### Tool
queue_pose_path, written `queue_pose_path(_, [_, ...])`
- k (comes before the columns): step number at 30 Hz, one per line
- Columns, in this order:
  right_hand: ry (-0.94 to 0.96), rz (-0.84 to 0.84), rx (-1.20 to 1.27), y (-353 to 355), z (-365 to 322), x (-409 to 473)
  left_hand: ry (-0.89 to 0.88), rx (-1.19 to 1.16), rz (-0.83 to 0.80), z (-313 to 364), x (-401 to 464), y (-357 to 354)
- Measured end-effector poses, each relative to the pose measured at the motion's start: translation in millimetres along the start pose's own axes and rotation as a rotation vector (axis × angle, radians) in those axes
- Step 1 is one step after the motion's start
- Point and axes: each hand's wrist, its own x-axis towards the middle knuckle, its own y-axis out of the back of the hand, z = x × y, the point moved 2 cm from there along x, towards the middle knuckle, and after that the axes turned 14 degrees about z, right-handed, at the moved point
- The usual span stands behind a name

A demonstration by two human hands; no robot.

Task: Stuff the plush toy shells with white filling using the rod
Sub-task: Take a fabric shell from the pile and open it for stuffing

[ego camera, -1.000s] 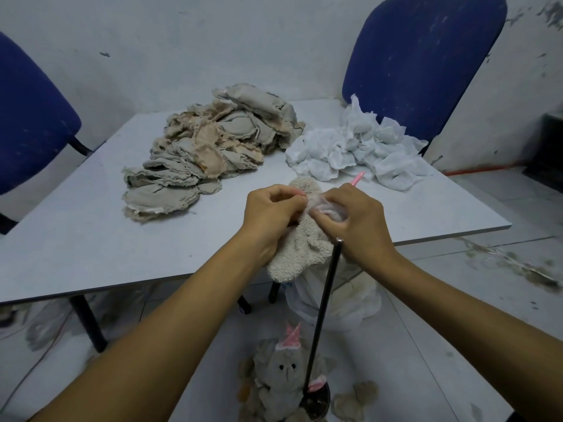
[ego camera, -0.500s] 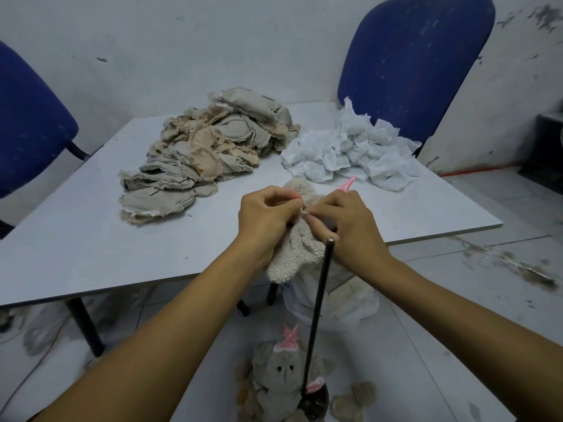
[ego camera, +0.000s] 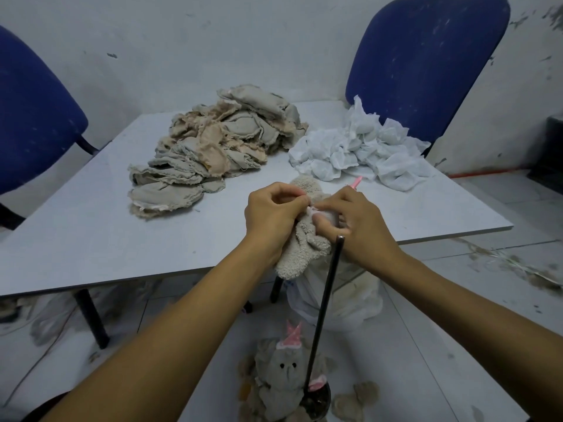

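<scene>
Left hand: the left hand [ego camera: 274,214] is curling its fingers tight around the top of the plush toy shell [ego camera: 300,248] and is holding it up over the near edge of the table [ego camera: 91,226].
Right hand: the right hand [ego camera: 356,222] is pinching the shell at its opening, with the thumb and fingers squeezing the fluffy cloth right beside the left hand.
Shell: the beige, fuzzy shell is hanging down between both hands, and its bottom end is dangling just past the table edge.
Rod: the dark rod [ego camera: 323,312] is standing up from a round base on the floor, and its top is sitting just under the right hand; I cannot tell if it is touching the hand.
Pink bit: a small pink piece [ego camera: 355,182] is poking up behind the right hand.
Empty shells: a big pile of flat shells [ego camera: 213,147] is lying on the table, far from the hands.
Filling: the white filling [ego camera: 359,147] is sitting in a crumpled heap on the table, to the right of the pile.
Floor: a stuffed toy [ego camera: 281,379] with a pink hat is sitting on the floor next to the rod's base.
Chairs: a blue chair [ego camera: 426,56] is standing behind the table, and another blue chair [ego camera: 30,117] is standing at the left.
</scene>
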Motion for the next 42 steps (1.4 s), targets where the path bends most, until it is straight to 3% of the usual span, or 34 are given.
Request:
queue_pose_path(5, [0.007, 0.183, -0.017, -0.4, -1.8, -1.9, -0.015, 0.015, -0.010, -0.4, -1.7, -0.5])
queue_pose_path(13, [0.202, 0.012, -0.067, -3.7, -0.6, -7.4, -0.030, 0.014, 0.028, -0.9, -1.7, 0.6])
queue_pose_path(17, [0.062, 0.005, 0.070, 4.3, 1.5, -3.5, -0.042, 0.022, 0.033, -1.0, -0.9, 0.5])
queue_pose_path(25, [0.103, -0.151, -0.093, -4.8, -0.3, -2.0, -0.070, 0.035, 0.028, -1.3, -1.7, 2.3])
queue_pose_path(31, [0.042, 0.104, 0.040, 0.7, -2.0, -3.3, -0.067, 0.039, 0.028, -1.9, -2.0, 2.4])
queue_pose_path(35, [0.214, 0.082, -0.057, -2.1, -5.3, -8.2, -0.054, 0.014, 0.039, -1.1, -1.1, 2.8])
queue_pose_path(40, [0.068, 0.052, 0.092, 2.4, -0.1, -7.6, -0.056, 0.019, 0.050, -2.4, -1.0, 2.3])
queue_pose_path(42, [0.141, 0.080, 0.007, -1.0, -0.5, -8.7, -0.055, 0.006, 0.045, -2.1, -1.1, 2.6])
